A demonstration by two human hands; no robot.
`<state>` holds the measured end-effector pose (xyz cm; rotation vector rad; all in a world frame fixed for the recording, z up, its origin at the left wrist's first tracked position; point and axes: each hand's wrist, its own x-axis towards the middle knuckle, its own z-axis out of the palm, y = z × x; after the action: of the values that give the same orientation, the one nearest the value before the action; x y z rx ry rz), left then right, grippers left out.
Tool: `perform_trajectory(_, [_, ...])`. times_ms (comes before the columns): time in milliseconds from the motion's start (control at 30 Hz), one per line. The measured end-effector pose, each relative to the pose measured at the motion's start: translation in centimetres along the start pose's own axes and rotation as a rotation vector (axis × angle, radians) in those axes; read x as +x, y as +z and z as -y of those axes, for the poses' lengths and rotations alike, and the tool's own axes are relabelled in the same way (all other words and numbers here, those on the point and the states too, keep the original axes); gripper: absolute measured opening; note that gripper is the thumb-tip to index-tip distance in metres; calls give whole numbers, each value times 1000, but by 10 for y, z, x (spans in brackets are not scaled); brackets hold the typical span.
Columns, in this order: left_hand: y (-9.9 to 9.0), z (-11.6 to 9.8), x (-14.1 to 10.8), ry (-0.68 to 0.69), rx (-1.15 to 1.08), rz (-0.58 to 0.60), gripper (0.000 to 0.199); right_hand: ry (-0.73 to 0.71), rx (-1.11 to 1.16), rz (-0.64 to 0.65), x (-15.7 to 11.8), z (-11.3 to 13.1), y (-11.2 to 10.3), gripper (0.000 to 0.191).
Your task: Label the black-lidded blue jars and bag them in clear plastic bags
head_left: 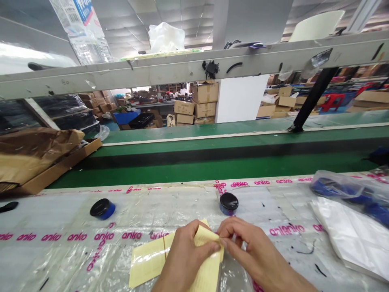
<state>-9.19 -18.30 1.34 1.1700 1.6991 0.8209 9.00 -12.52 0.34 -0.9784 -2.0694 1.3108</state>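
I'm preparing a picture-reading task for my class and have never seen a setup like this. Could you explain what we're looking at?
There is no robot here: these are a person's bare hands. The single picture comes from a camera worn on the head, looking forward and down. The left hand holds folded yellow paper, and the right hand pinches its edge. Another yellow piece lies to the left. On the plastic-covered table stand two round blue items with black tops. White sheets lie at the right, and a green surface runs behind.
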Motion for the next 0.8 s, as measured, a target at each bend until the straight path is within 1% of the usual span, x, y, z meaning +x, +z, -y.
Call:
perform_trajectory(67, [-5, -2, 1, -38, -16, 30, 22, 43, 100, -31, 1, 1, -2, 21])
perform_trajectory(100, [-9, -2, 2, -48, 13, 10, 26, 88, 176, -58, 3, 1, -4, 23])
perform_trajectory(167, [-19, 2, 7, -15, 158, -103, 37, 175, 331, -115, 7, 2, -9, 26])
perform_trajectory(233, [-33, 9, 14, 89, 346, -235, 44, 238, 447, -133, 11, 4, -14, 29])
perform_trajectory(267, [-41, 14, 19, 143, 419, -263, 44, 263, 490, -128, 14, 6, -15, 30])
perform_trajectory(300, [-48, 19, 24, 182, 464, -254, 43, 280, 521, -122, 16, 7, -16, 30])
perform_trajectory(367, [-61, 27, 32, 206, 491, -199, 44, 282, 545, -118, 21, 11, -16, 28])
perform_trajectory(433, [-68, 31, 35, 217, 507, -182, 59, 250, 522, -107, 26, 15, -14, 27])
perform_trajectory(500, [-69, 29, 33, 285, 531, -215, 70, 197, 453, -75, 30, 20, -13, 25])
perform_trajectory(533, [-67, 25, 30, 337, 532, -224, 69, 159, 408, -57, 32, 23, -13, 23])
perform_trajectory(567, [-65, 20, 26, 389, 515, -209, 63, 117, 362, -43, 33, 27, -13, 22])
perform_trajectory(633, [-59, 6, 15, 448, 416, -112, 44, 38, 286, -29, 36, 34, -13, 21])
perform_trajectory(667, [-56, 0, 11, 446, 351, -54, 36, 11, 263, -25, 37, 37, -13, 20])
perform_trajectory(733, [-50, -12, 3, 411, 235, 23, 26, -7, 243, -10, 38, 42, -11, 18])
perform_trajectory(800, [-47, -19, -1, 386, 157, 46, 18, -5, 244, 18, 38, 43, -9, 17])
